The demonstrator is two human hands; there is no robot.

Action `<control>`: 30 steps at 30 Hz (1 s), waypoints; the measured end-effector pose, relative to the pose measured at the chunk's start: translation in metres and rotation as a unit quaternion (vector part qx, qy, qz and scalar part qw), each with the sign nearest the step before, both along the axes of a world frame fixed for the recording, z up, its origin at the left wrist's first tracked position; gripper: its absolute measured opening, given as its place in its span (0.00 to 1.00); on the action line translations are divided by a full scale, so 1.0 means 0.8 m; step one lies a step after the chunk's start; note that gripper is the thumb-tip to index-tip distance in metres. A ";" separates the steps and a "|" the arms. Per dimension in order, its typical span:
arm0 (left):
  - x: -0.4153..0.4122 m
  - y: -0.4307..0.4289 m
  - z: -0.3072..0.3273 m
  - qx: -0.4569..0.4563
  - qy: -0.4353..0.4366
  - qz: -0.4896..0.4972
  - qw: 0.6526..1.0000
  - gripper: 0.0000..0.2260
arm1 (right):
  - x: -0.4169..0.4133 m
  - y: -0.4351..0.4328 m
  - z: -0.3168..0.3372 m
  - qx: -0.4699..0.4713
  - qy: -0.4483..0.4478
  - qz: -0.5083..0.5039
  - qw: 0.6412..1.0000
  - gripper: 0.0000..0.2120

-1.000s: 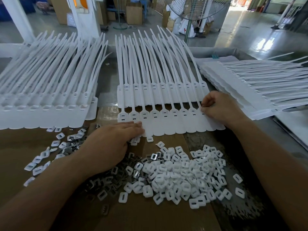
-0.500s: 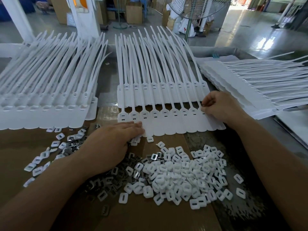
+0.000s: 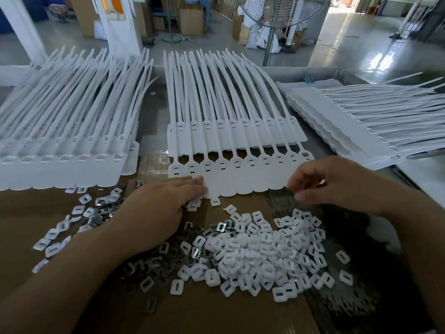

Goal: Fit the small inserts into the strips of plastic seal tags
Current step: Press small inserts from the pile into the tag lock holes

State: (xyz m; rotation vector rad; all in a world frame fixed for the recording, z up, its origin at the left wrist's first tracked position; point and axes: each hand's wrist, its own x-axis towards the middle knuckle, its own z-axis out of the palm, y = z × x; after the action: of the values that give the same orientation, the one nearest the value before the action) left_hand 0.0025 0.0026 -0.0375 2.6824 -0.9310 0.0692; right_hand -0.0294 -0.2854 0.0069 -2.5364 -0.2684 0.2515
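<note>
A strip of white plastic seal tags [image 3: 240,175] lies across the middle of the bench, its long tails pointing away from me, on top of another such strip [image 3: 236,135]. My left hand [image 3: 156,213] lies flat, its straight fingertips pressing the front strip's lower left edge. My right hand [image 3: 337,186] hovers just off the strip's lower right corner. Its fingers are loosely curled and I see nothing in them. A heap of small white inserts [image 3: 265,251] lies on the cardboard in front of the strip, between my arms.
Dark metal clips [image 3: 154,266] lie scattered under and beside my left forearm. A stack of tag strips [image 3: 60,150] fills the left, another stack [image 3: 361,121] the right. Brown cardboard [image 3: 216,314] covers the bench front. A standing fan [image 3: 272,32] is behind the bench.
My right hand has lifted off the right end of the strip and drawn back toward me, fingers now loosely curled. My left hand stays pressed on the strip.
</note>
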 end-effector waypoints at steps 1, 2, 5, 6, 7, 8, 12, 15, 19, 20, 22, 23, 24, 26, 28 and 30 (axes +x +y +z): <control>-0.001 0.001 0.000 0.000 0.000 -0.002 1.000 0.26 | -0.004 0.002 0.001 -0.001 0.014 0.015 1.000 0.06; -0.002 0.001 0.001 -0.001 0.001 -0.003 1.000 0.26 | -0.007 0.005 0.000 -0.005 0.025 0.027 0.999 0.06; -0.003 0.002 0.001 -0.002 0.002 -0.003 1.000 0.26 | -0.013 0.013 -0.005 -0.028 0.039 0.049 0.998 0.07; -0.003 0.002 0.000 -0.002 0.001 -0.003 1.000 0.26 | -0.012 0.016 -0.008 -0.040 0.042 0.053 0.997 0.07; -0.003 0.001 0.000 -0.001 0.000 -0.003 1.000 0.26 | -0.012 0.019 -0.011 -0.049 0.045 0.053 0.996 0.07; -0.002 0.000 0.000 -0.002 0.001 -0.002 1.000 0.26 | -0.011 0.021 -0.014 -0.053 0.047 0.051 0.996 0.08; -0.003 0.001 0.001 -0.002 0.002 -0.003 1.000 0.27 | -0.012 0.026 -0.017 -0.050 0.049 0.050 0.996 0.08; -0.003 0.002 0.000 -0.002 0.001 -0.001 1.000 0.27 | -0.015 0.029 -0.013 -0.058 0.052 0.059 0.995 0.08; -0.002 0.000 0.002 -0.002 0.002 0.002 1.000 0.26 | -0.016 0.032 -0.006 -0.023 0.015 0.035 0.999 0.07; -0.002 0.000 0.002 -0.003 0.002 0.002 1.000 0.26 | -0.017 0.033 -0.005 0.000 0.001 0.013 1.000 0.07; -0.001 0.001 0.002 -0.003 -0.001 -0.003 1.000 0.26 | -0.015 0.032 -0.001 0.042 -0.018 -0.027 0.999 0.06; -0.001 0.002 0.002 -0.003 -0.002 -0.005 1.000 0.27 | -0.014 0.031 0.000 0.056 -0.028 -0.044 0.997 0.06; -0.001 0.002 0.002 -0.002 -0.002 -0.006 1.000 0.27 | -0.012 0.029 0.000 0.064 -0.041 -0.062 0.995 0.06; 0.000 0.003 0.002 -0.002 -0.001 -0.007 1.000 0.27 | -0.005 0.023 0.000 0.070 -0.069 -0.096 0.991 0.06; 0.000 0.002 0.000 -0.004 -0.004 -0.005 1.000 0.27 | 0.002 0.014 -0.003 0.073 -0.091 -0.132 0.984 0.07; 0.000 0.002 -0.001 -0.004 -0.007 -0.004 1.000 0.27 | 0.012 0.002 -0.007 0.093 -0.106 -0.175 0.974 0.09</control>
State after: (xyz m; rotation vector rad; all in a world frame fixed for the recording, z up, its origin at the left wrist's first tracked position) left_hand 0.0029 0.0044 -0.0382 2.6737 -0.9430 0.0889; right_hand -0.0198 -0.2835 0.0013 -2.3712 0.0761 -0.1744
